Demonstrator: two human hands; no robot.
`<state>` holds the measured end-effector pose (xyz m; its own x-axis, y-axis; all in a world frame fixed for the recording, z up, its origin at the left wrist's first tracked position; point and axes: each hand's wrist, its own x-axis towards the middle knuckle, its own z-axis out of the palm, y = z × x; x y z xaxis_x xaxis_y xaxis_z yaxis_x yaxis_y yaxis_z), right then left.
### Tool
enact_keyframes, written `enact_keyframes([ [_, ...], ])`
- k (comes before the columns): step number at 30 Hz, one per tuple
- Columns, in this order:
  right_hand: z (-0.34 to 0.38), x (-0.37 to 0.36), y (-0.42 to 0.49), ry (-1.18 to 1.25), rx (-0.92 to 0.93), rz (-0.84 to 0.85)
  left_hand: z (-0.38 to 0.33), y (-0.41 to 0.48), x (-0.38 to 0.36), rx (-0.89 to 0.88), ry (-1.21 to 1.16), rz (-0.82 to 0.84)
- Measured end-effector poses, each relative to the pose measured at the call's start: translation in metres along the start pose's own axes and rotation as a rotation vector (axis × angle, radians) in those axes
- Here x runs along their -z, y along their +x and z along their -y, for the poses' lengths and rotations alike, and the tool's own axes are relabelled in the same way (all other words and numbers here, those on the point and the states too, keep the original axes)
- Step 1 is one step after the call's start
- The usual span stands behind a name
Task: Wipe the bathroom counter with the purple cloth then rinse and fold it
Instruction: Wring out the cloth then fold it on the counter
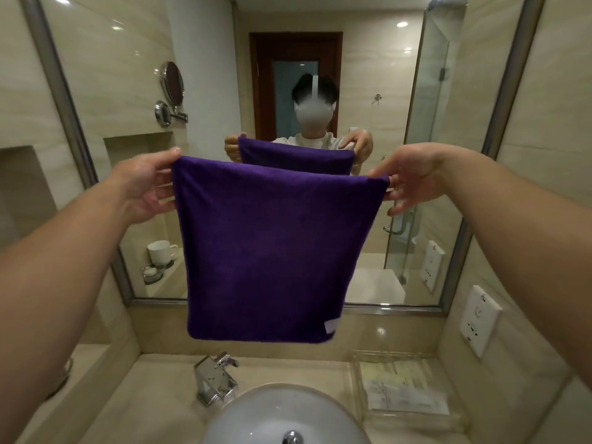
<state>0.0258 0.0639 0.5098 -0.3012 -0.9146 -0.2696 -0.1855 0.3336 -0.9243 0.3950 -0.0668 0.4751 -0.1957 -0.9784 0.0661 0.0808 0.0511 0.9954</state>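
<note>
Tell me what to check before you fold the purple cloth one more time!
1. The left hand pinches the top left corner of the purple cloth: ok.
2. The right hand pinches the top right corner: ok.
3. The cloth hangs flat, with no bunching: ok.
4. Its bottom edge hangs clear above the faucet: ok.
5. The cloth is rinsed clean: cannot tell.
</note>
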Motion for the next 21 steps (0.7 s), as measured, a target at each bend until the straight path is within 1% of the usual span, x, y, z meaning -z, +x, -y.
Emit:
enact_keyframes([
  [4,0.015,-0.020,0.003,0.074,0.075,-0.016,-0.012,-0.007,0.011,-0.046,0.003,-0.042],
  [7,0.028,-0.034,0.006,0.077,0.138,-0.041,-0.018,-0.011,0.022,-0.071,0.016,-0.109],
  [11,0.040,-0.046,0.010,0.119,0.257,0.021,-0.024,-0.017,0.046,-0.067,0.110,-0.130],
  [13,0.043,-0.054,0.015,0.072,0.330,0.037,-0.028,-0.021,0.061,-0.067,0.169,-0.142],
  [16,0.046,-0.069,0.025,-0.065,0.420,0.031,-0.033,-0.026,0.088,-0.042,0.263,-0.158],
  [19,0.045,-0.087,0.033,-0.190,0.501,-0.043,-0.034,-0.033,0.110,0.003,0.402,-0.210],
  [21,0.045,-0.101,0.037,-0.212,0.526,-0.076,-0.032,-0.038,0.121,0.032,0.429,-0.257],
])
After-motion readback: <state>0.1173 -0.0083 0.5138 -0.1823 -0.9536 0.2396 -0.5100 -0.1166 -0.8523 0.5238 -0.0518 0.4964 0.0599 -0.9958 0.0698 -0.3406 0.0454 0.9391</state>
